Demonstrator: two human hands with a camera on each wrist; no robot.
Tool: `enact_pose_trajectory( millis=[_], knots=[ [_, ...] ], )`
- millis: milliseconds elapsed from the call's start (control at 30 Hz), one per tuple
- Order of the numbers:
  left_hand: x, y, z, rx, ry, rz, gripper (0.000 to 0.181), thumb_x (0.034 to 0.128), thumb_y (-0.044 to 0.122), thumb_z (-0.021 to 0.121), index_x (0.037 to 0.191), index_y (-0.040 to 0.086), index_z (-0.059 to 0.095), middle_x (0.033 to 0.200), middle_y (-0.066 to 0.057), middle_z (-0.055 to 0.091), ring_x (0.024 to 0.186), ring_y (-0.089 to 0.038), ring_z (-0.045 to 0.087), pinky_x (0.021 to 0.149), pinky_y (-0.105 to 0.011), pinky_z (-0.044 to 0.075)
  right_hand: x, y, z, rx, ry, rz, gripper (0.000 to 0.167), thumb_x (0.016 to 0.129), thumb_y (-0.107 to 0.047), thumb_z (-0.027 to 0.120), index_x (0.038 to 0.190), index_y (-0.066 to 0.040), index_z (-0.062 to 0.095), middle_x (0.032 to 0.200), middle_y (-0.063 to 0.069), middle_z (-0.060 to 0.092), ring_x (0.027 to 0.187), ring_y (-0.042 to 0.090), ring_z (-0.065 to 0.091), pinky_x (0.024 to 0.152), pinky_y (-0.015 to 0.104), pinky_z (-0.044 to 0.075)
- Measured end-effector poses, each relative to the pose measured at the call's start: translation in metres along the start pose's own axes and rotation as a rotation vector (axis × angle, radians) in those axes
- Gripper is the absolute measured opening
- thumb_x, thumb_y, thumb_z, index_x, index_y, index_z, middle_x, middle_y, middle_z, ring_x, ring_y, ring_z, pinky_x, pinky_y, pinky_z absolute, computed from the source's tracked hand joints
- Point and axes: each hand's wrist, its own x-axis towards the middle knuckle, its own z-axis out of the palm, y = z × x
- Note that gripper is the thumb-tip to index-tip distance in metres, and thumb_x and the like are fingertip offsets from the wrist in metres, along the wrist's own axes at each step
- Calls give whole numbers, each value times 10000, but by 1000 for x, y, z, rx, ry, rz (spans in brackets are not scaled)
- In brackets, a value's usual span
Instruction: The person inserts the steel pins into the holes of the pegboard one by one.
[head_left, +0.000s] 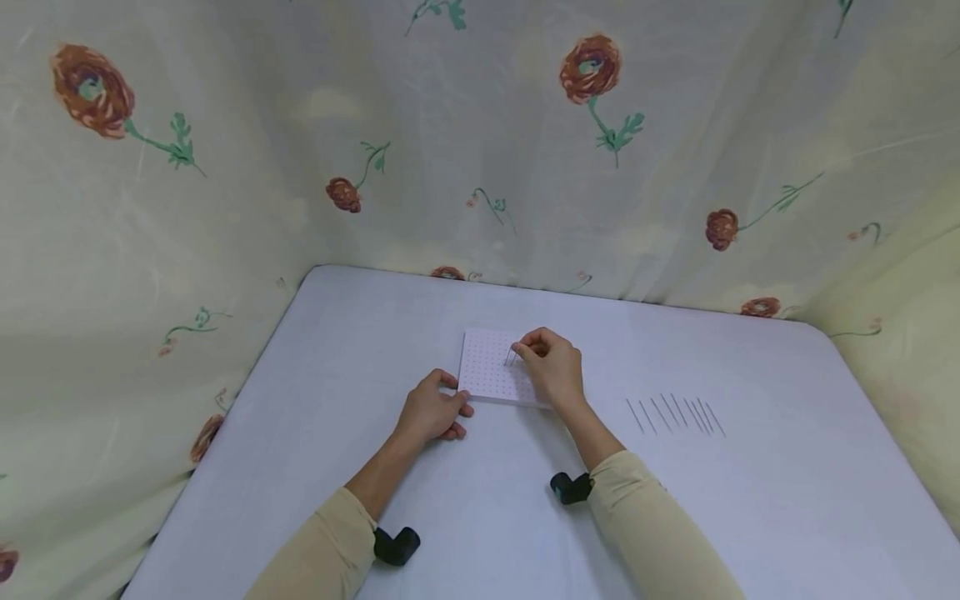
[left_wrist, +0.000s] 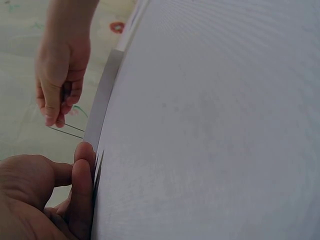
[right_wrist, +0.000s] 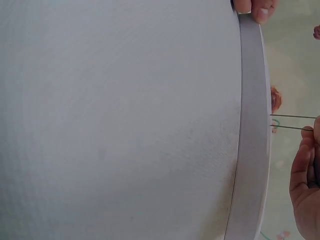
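A white square board with rows of small holes [head_left: 486, 367] lies flat near the table's middle. My left hand [head_left: 431, 408] grips its near left corner, thumb at the front edge and a finger along the left side. Above the board, my right hand [head_left: 553, 367] pinches the upper end of a thin metal rod [right_wrist: 292, 128] between thumb and fingertips. A second thin rod [right_wrist: 292, 116] stands upright beside it, its lower end at the board. Whether the pinched rod sits in a hole, I cannot tell.
Several thin rods [head_left: 675, 414] lie in a slanted row on the white table [head_left: 780, 517], right of the board. A flowered curtain [head_left: 450, 108] hangs behind and at the sides. Black wrist cameras [head_left: 397, 546] sit at both cuffs.
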Motion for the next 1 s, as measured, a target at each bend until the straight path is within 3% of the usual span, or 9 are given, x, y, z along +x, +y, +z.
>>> enact_pose_trajectory(
  millis=[500, 1000],
  knots=[
    [0, 0, 0, -3, 5, -7, 260, 1017, 194, 615, 1233, 82, 522, 777, -34, 750, 474, -145, 653, 445, -217, 518, -2, 2, 4, 13, -25, 13, 149, 928, -261, 766, 908, -129, 700, 878, 56, 729, 823, 191, 621, 725, 274, 458],
    [0, 0, -1, -3, -5, 3, 268, 1018, 194, 608, 1244, 79, 523, 793, -34, 758, 484, -142, 664, 456, -222, 527, -4, 6, 5, 28, -62, 18, 188, 912, -271, 785, 1005, -123, 716, 979, 59, 770, 910, 199, 709, 802, 316, 550]
  ],
)
